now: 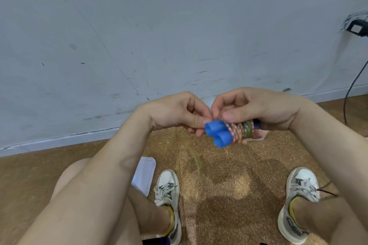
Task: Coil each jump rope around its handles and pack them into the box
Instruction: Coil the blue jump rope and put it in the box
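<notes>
While winding at frame centre: coiling step, judged nearly finished.
Clasped blue handles [217, 133] and wound rope [239, 132] in right hand [254, 109], fingers curled round; pinched loose strand [194, 155] beside handle tips with left hand [175, 113]. Needed last turns, tuck, then boxing.

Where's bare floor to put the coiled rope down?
Widest bare floor is between the left shoe and right shoe. Crowded: white tray beside the left shoe; cable far right. The left hand and right hand hold the jump rope.
</notes>
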Demonstrator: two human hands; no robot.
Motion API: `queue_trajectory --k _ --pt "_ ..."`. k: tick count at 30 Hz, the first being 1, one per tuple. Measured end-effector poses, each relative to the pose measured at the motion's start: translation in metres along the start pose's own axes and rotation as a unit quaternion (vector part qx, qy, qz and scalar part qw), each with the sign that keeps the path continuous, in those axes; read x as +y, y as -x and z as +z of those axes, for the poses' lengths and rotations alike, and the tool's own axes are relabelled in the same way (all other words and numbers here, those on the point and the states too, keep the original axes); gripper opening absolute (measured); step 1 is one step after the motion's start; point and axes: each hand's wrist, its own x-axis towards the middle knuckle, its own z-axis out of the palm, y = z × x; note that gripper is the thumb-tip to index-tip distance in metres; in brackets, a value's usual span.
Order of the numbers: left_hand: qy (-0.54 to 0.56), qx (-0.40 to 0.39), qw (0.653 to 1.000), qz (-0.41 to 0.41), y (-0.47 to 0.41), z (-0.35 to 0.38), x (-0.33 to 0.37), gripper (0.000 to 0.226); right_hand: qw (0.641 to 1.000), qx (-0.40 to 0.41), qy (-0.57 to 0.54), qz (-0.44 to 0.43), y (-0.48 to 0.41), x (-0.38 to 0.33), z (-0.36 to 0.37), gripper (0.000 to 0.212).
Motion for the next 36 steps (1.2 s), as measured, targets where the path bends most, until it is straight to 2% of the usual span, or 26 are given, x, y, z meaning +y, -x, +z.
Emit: queue_trajectory --k 4,7,9,12,16,20,24,28,30,34,36 --pt "-0.05 0.074 0.995 -0.053 -0.002 0.006 0.009 0.007 0.987 0.044 0.141 0.064 -0.001 -0.002 0.001 0.032" --pt "-0.142 0.136 0.978 -0.073 -0.008 0.014 0.015 0.003 0.95 0.112 0.272 0.105 -0.006 0.002 0.002 0.032" --pt "-0.222 0.186 0.955 -0.064 -0.014 0.02 0.015 0.003 0.929 0.169 0.311 0.11 -0.01 0.007 0.0 0.032" --pt "-0.286 0.266 0.919 -0.05 -0.021 0.025 0.012 0.004 0.926 0.201 0.309 0.084 -0.011 0.011 0.0 0.03" --pt "-0.221 0.318 0.92 -0.054 -0.023 0.018 0.005 0.007 0.945 0.167 0.276 0.053 -0.001 0.004 -0.001 0.031" --pt "-0.291 0.337 0.895 -0.033 -0.026 0.022 0.003 0.008 0.936 0.198 0.287 0.037 -0.006 0.008 0.002 0.024" --pt "-0.303 0.358 0.883 -0.026 -0.026 0.024 0.002 0.007 0.928 0.261 0.262 0.058 -0.01 0.009 0.0 0.015" --pt "-0.352 0.391 0.85 -0.011 -0.027 0.028 0.005 0.004 0.895 0.285 0.328 0.1 -0.016 0.013 0.003 0.013" --pt "-0.321 0.415 0.851 -0.011 -0.029 0.027 0.007 0.004 0.885 0.346 0.299 0.086 -0.022 0.019 0.003 0.012" --pt "-0.061 0.451 0.89 -0.012 -0.032 0.03 0.008 0.006 0.876 0.461 0.139 0.026 -0.031 0.029 -0.004 0.009" --pt "0.025 0.451 0.892 -0.001 -0.036 0.034 0.006 0.008 0.865 0.495 0.084 0.006 -0.033 0.032 -0.002 0.008"
